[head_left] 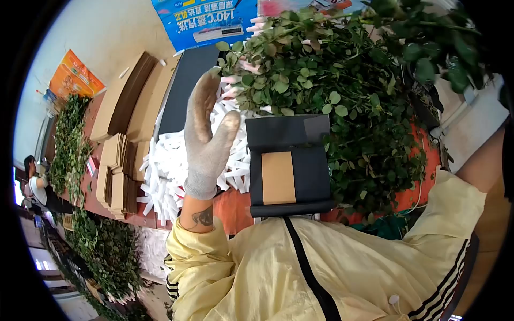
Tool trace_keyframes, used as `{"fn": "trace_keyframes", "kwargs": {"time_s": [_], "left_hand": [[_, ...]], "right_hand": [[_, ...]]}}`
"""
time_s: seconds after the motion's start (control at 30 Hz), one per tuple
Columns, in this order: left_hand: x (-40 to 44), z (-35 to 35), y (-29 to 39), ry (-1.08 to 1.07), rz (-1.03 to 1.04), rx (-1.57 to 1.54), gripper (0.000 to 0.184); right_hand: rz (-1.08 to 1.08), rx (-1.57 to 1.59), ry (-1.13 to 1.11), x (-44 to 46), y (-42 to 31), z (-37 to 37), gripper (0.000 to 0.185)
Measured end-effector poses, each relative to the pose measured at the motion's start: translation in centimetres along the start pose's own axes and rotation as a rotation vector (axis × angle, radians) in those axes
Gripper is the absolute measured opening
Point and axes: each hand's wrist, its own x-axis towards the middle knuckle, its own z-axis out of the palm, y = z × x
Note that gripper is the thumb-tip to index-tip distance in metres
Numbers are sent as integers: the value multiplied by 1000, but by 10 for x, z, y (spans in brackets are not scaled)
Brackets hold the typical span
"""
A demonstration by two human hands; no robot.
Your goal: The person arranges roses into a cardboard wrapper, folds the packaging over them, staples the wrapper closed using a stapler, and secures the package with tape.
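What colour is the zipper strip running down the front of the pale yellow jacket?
The zipper strip is black, shown best in the head view.

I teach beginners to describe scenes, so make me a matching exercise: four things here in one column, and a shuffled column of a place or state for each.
1. left hand
2. tan cardboard piece
3. blue poster
4. leafy stems

A. at the top of the view, marked 140°C
B. heaped above and to the right of the black holder
C. gloved, thumb spread from the fingers
D. lying flat on the black holder

Pairs: 1-C, 2-D, 3-A, 4-B
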Motion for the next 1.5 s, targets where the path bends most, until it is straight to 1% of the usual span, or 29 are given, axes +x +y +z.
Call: {"fn": "trace_keyframes", "kwargs": {"time_s": [0.07,0.1,0.17,0.2,0.23,0.3,0.37,0.4,0.47,0.5,0.67,0.83,0.9,0.93,0.97,1.0,1.03,1.1,1.13,1.17,1.23,1.3,1.33,1.37,1.43,1.5], "left_hand": [[-18,-3,-2,59,-72,-15,66],[-25,-2,-6,34,-66,-32,66],[-38,4,-16,-20,-128,-69,57],[-42,8,-17,-75,-127,-34,51],[-46,13,-19,-119,-122,0,46],[-53,24,-22,-126,-174,-37,40],[-53,30,-21,-173,-215,-65,37],[-54,31,-19,-191,-203,-73,37],[-52,31,-15,-189,-124,-34,37],[-52,26,-20,-210,-117,-6,39],[-58,12,-28,-154,-211,-69,37],[-43,18,-35,-150,-206,-70,36],[-17,19,-38,-176,25,183,34],[3,16,-44,-187,111,340,34],[24,10,-62,-207,161,394,35],[45,7,-76,-186,168,484,38],[66,3,-97,-184,206,646,42],[105,-2,-143,-219,152,832,49],[123,3,-163,-205,156,915,49],[140,12,-166,-251,122,972,48],[167,33,-187,-324,35,1029,51],[185,55,-191,-343,-59,1077,54],[194,63,-204,-289,42,1115,51],[200,70,-219,-293,57,1073,50],[208,83,-228,-251,296,1096,46],[220,88,-231,-356,365,1135,38]], "right_hand": [[-22,-108,56,19,23,-7,45],[-21,-147,78,26,35,-10,45],[-31,-231,107,31,53,-18,45],[-43,-270,121,32,61,-21,44],[-72,-320,138,33,66,-21,44],[-171,-440,156,22,66,-13,44],[-4,-193,44,12,44,0,44],[64,-100,-5,2,35,7,44],[112,-28,-23,-5,31,9,44],[118,-33,11,0,37,1,44],[147,-193,182,35,92,-43,44],[202,-180,153,24,110,-44,44],[191,-195,155,29,124,-52,45],[187,-213,157,33,136,-57,45],[184,-238,160,38,152,-64,45],[179,-258,156,41,166,-71,45],[178,-278,154,43,181,-77,45],[185,-305,147,43,204,-92,45],[191,-324,140,40,215,-100,45],[200,-322,132,38,224,-108,45],[224,-335,126,29,238,-121,46],[240,-342,112,19,249,-131,46],[250,-350,107,13,251,-135,46],[254,-352,97,7,255,-139,46],[262,-353,79,-1,259,-144,46],[273,-352,60,-10,263,-147,47]]}}
